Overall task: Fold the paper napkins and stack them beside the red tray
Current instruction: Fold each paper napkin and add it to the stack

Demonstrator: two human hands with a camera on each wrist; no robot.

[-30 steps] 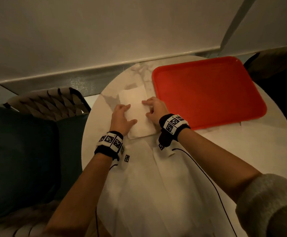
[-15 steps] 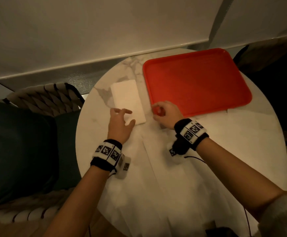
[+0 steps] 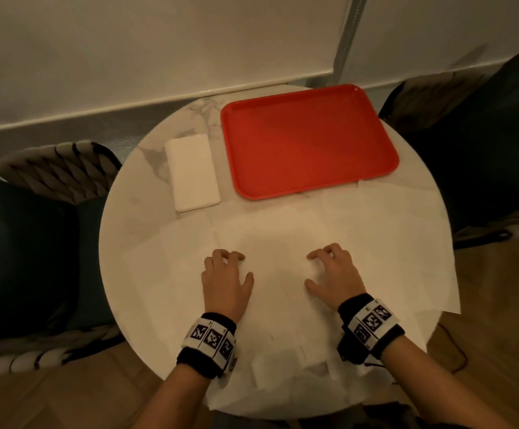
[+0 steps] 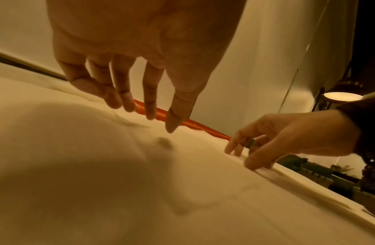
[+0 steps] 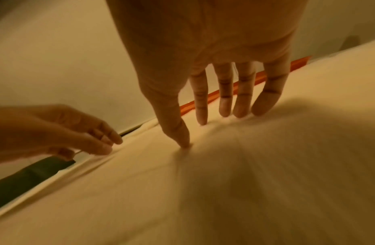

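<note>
A folded white napkin (image 3: 193, 171) lies on the round table just left of the red tray (image 3: 309, 139). Several unfolded napkins (image 3: 283, 243) are spread over the near half of the table. My left hand (image 3: 225, 274) hovers palm down over them, its fingers (image 4: 127, 102) hanging loosely, holding nothing. My right hand (image 3: 334, 272) is beside it, about a hand's width to the right. Its thumb and fingertips (image 5: 203, 119) touch the top napkin (image 5: 245, 165) with straight fingers. The tray's edge (image 5: 205, 99) shows behind the fingers in the right wrist view.
The round marble table (image 3: 134, 230) stands against a white wall. A woven chair (image 3: 54, 171) with a dark cushion sits at the left, and a dark chair (image 3: 484, 134) at the right. Napkin corners overhang the table's near and right edges.
Both hands left the folded napkin beside the tray and drew back toward me, now over the spread unfolded napkins. The head view has tilted to show the whole table.
</note>
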